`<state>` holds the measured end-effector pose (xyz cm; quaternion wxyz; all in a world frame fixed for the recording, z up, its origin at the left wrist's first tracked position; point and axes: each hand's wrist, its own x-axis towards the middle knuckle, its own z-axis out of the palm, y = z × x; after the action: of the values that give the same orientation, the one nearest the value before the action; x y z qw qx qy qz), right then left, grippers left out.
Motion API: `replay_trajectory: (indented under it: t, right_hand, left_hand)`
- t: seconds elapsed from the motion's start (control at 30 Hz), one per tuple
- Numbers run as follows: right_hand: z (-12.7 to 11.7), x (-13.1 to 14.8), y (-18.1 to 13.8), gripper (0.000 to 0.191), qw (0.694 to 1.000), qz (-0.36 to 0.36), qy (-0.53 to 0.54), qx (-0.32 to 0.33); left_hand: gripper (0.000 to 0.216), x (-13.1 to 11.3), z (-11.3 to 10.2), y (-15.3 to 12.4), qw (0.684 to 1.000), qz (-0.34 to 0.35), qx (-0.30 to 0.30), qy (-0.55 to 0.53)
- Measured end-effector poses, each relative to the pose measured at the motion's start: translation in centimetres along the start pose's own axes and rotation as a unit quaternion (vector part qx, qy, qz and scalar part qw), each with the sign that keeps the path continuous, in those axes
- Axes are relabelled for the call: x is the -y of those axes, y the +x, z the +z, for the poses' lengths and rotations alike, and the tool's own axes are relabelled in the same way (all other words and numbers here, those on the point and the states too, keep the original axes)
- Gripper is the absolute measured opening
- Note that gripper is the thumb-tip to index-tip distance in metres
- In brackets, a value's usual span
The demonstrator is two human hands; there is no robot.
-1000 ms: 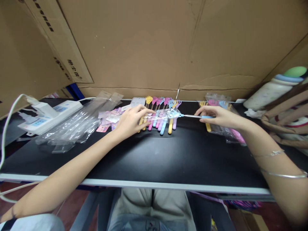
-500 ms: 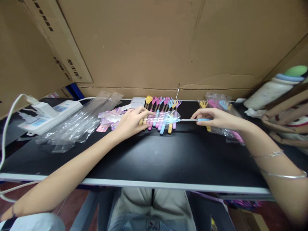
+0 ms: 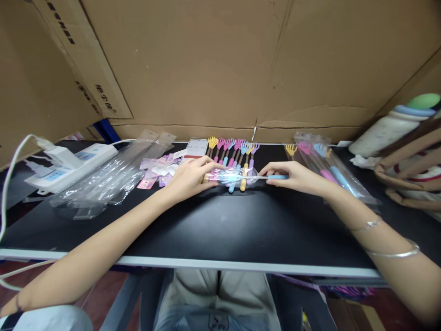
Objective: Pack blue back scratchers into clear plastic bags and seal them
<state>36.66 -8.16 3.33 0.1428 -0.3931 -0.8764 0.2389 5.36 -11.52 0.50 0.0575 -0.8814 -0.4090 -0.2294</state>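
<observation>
Two hands, bare: the left hand [image 3: 191, 177] pinches the left end of one clear bag [image 3: 223, 174]; the right hand [image 3: 294, 177] pinches one blue scratcher [image 3: 278, 177] by its handle, claw inside the bag, over the scratcher row [image 3: 245, 171] mid-table. Possible faults: thin film splits, if prongs catch askew; row loses its order, if the bag drags.

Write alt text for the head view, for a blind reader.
The left hand holds a clear plastic bag; the right hand holds a blue-handled back scratcher partly inside it. More back scratchers lie in a row beneath, on a black table.
</observation>
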Motion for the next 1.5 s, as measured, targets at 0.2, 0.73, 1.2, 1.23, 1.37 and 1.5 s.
replay_trajectory:
  t: [0.2,0.73,1.2,1.23,1.37,1.5]
  right_hand:
    - [1.2,0.5,0.4,0.031,0.999,-0.011,0.01,-0.04]
    - [3.0,0.6,0.7,0.021,0.995,-0.043,-0.02,-0.09]
    - [3.2,1.3,0.7,0.023,0.995,-0.063,-0.039,-0.06]
    - [3.1,1.3,0.6,0.023,0.996,-0.063,-0.044,-0.052]
    - [2.5,1.1,0.4,0.02,0.995,-0.058,-0.072,-0.019]
    - [1.9,1.0,0.2,0.015,0.995,-0.038,-0.094,-0.014]
  left_hand:
    - [0.036,0.2,0.1,0.0,1.0,-0.003,0.004,-0.008]
    - [0.041,-0.4,-0.3,0.0,0.999,-0.002,0.024,-0.032]
    - [0.035,-0.2,0.4,-0.2,0.992,0.023,0.052,-0.112]
    - [0.034,-0.2,0.3,-0.1,0.992,0.024,0.054,-0.11]
    - [0.031,-0.3,-0.1,-0.1,0.992,0.02,0.064,-0.107]
    - [0.032,-0.4,-0.6,-0.1,0.994,-0.003,0.059,-0.094]
